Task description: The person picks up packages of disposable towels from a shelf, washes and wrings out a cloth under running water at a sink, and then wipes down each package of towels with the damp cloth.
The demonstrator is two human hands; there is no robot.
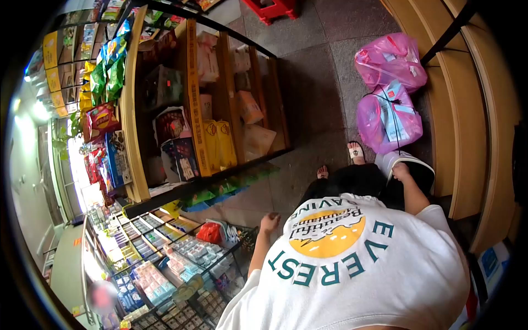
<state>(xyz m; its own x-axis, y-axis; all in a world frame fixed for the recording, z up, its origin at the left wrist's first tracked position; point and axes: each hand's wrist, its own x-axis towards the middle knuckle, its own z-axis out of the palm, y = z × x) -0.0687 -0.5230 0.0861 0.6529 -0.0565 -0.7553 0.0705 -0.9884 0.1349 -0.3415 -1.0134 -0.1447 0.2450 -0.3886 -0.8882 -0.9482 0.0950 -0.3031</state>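
My right hand point(401, 171) is closed on the rim of a white container point(424, 164) with a dark inside, at the right beside my leg. Just beyond it, two pink plastic bags point(391, 60) point(369, 118) with packaged goods inside rest on the floor. My left hand point(269, 222) hangs at my other side, fingers loosely apart and nothing visible in it. The nearest things to it are the wire display racks and a red bag point(209, 232).
A shelf unit point(192, 99) with packaged goods stands at the upper left. Racks of small boxes point(154, 280) fill the lower left. Wooden shelves point(459, 126) run along the right. A red plastic stool point(270, 10) is on the tiled floor point(313, 82) at the top.
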